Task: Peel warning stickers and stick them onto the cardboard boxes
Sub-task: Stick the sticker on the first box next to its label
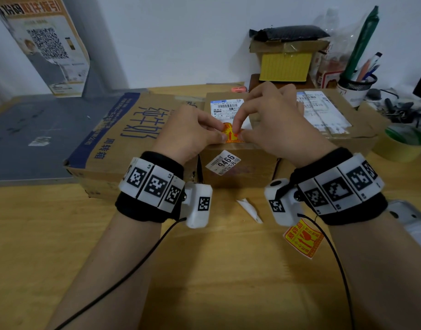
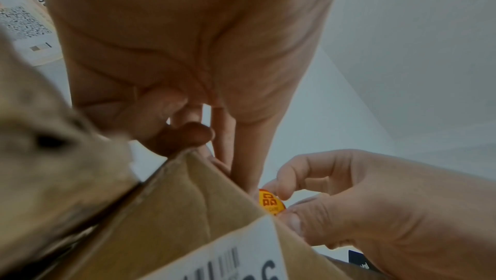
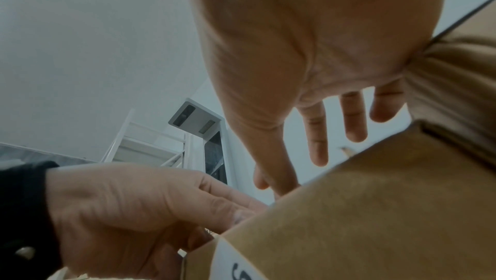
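Note:
A yellow and red warning sticker point(image 1: 231, 135) sits at the front edge of the middle cardboard box's point(image 1: 238, 170) top. My left hand point(image 1: 220, 134) pinches its left edge with thumb and forefinger. My right hand point(image 1: 240, 134) pinches its right edge, the other fingers spread straight. The left wrist view shows the sticker point(image 2: 270, 202) just above the box rim, between my right hand's point(image 2: 285, 203) thumb and forefinger. Whether the sticker touches the cardboard I cannot tell. A second warning sticker point(image 1: 303, 238) lies on the table by my right wrist.
A large box with blue print point(image 1: 119, 139) stands to the left and a labelled box point(image 1: 335, 120) to the right. A white backing scrap point(image 1: 249, 209) lies on the wooden table point(image 1: 204, 270). A tape roll point(image 1: 402, 144) and a pen holder point(image 1: 357, 86) stand at the far right.

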Motion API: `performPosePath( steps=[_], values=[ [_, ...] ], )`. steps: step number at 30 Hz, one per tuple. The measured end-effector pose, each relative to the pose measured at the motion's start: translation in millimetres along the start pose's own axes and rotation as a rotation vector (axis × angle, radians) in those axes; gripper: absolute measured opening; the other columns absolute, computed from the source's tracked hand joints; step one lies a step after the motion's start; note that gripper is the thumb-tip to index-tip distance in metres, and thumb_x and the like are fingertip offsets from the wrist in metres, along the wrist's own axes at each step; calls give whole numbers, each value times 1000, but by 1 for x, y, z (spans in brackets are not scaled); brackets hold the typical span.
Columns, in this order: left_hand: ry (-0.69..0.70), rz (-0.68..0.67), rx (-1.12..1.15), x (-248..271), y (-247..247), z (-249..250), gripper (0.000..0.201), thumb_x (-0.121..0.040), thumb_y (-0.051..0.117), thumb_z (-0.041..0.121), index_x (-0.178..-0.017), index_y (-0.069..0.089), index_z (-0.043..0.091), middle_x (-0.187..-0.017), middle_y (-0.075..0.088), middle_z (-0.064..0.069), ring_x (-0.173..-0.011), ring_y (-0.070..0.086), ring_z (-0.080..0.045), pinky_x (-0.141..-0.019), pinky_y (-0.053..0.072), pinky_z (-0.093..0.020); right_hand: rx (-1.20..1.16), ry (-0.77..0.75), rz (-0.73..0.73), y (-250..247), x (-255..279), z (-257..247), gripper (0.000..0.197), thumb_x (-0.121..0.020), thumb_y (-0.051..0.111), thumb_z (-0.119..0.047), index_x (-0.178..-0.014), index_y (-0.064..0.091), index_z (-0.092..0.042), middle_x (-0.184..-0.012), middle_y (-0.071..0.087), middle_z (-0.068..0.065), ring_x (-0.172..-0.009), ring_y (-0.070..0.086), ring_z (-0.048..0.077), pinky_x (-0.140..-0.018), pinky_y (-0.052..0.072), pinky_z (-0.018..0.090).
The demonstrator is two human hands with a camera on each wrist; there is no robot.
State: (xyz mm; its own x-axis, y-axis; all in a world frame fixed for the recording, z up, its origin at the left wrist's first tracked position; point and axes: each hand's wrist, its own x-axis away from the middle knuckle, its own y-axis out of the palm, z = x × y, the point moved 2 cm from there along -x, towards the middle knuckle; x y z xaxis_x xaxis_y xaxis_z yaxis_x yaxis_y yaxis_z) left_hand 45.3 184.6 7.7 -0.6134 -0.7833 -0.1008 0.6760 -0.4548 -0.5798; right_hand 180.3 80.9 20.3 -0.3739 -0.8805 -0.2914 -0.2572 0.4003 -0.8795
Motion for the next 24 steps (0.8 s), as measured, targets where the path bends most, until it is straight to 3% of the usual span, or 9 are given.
performPosePath(
  steps=[3,6,8,10,11,13,15,20,24],
  values=[
    [12,-16,-25,0,1,1,21,-78,82,20,-99,79,22,-80,73,7,-74,67,-4,-68,46,-17,13,-14,10,-1,-1,0,26,-79,86,-30,-73,65,-44,-129,49,-11,-126,33,24,-94,21,36],
    [40,-42,-54,0,-1,1,23,-80,81,22,-103,80,23,-83,75,6,-78,69,-7,-72,49,-21,-60,-150,51,-4,-1,-4,27,-84,80,-19,-76,69,-42,-116,56,-13,-120,38,21,-100,32,39],
    [61,-72,-85,1,-2,1,20,-80,80,23,-100,80,22,-84,77,2,-82,71,-13,-74,53,-30,-152,-214,53,-7,2,-9,34,-88,68,-9,-83,74,-42,-112,59,-5,-118,45,20,-105,36,42],
    [84,-94,-95,2,-3,2,17,-80,80,22,-97,81,22,-82,77,-1,-83,72,-17,-78,54,-38,-140,-190,3,-7,3,-14,41,-88,59,-10,-91,76,-48,-116,53,4,-123,48,23,-109,37,42],
    [90,-104,-90,1,-3,2,19,-79,80,21,-98,81,23,-79,76,1,-78,71,-14,-77,54,-36,-101,-176,-39,-5,2,-15,43,-86,55,-14,-94,76,-50,-118,54,7,-127,46,24,-110,36,44],
    [83,-114,-88,-2,-4,0,24,-80,79,17,-103,79,24,-67,69,11,-63,61,4,-67,46,-17,-49,-150,-106,-2,2,-15,49,-81,48,-16,-97,77,-52,-126,60,12,-138,39,24,-112,35,49],
    [54,-113,-101,-4,-5,-1,30,-83,78,14,-111,76,21,-66,65,15,-59,55,9,-60,39,-7,-26,-129,-151,-5,3,-14,52,-86,48,-11,-99,77,-53,-133,60,9,-144,31,23,-115,31,51],
    [-8,-128,-39,-7,-4,-3,38,-83,73,0,-119,71,10,-78,69,8,-70,59,1,-75,44,-14,89,-118,-216,-6,7,-18,54,-96,46,-13,-115,71,-57,-114,42,-8,-142,28,19,-113,19,48],
    [-40,-103,-20,-9,-4,-4,39,-82,69,-5,-117,71,10,-81,70,8,-82,64,-6,-89,50,-22,125,-47,-232,-3,10,-20,61,-99,40,-12,-129,61,-61,-108,36,-9,-137,28,22,-109,18,48]
  ],
)
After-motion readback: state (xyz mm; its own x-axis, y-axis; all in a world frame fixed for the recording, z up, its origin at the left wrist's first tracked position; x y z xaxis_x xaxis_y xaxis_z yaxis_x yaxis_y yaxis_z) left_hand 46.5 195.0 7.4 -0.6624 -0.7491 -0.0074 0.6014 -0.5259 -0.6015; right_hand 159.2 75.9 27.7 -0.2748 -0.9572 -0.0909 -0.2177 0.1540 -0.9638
